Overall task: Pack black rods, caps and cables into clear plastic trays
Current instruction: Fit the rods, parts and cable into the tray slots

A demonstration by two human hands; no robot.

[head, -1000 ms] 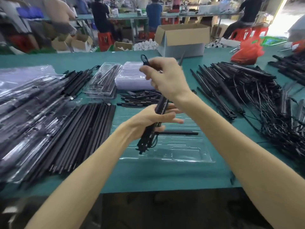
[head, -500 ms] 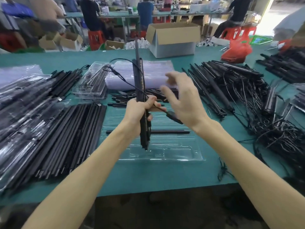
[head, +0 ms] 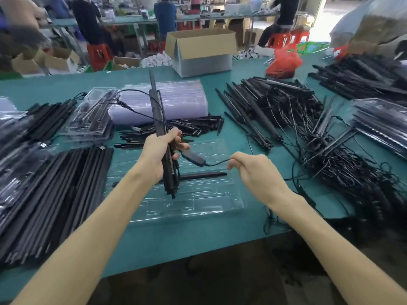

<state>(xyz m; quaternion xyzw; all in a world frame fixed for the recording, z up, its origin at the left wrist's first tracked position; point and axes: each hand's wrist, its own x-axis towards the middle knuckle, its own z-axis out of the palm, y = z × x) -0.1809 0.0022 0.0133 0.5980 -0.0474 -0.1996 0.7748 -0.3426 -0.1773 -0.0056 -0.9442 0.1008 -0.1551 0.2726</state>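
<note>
Rods point(head: 66, 183) lie loose in a big stack on the left of the bench point(head: 154, 238). Full trays point(head: 15, 137) are piled just beside them at the far left. One filled tray point(head: 88, 115) sits behind the stack. So some packing looks done, but a lot is left.

Next comes a pile of empty trays point(head: 176, 100), with a heap of caps point(head: 189, 128) just in front of it.

The left hand point(head: 157, 155) has its fingers curled tight round a bundle point(head: 156, 111) of rods. It holds the bundle nearly upright above the open tray point(head: 198, 203). This tray lies flat on the bench, near the front edge. Only one rod point(head: 198, 175) lies in it, across the middle, and the other slots look empty. I think this tray is only just begun.

A cable point(head: 217, 165) with a small black box point(head: 193, 158) on it runs from the bundle to the right hand point(head: 257, 175). The right fingers pinch the thin end of the cable. It is not in the tray yet.

On the right, many more rods with cables lie in a tangled heap point(head: 308, 133), not packed. Packed trays point(head: 378, 122) sit at the far right.

I can read no words, labels or brand names anywhere. The cardboard box point(head: 202, 51) at the back looks plain.
</note>
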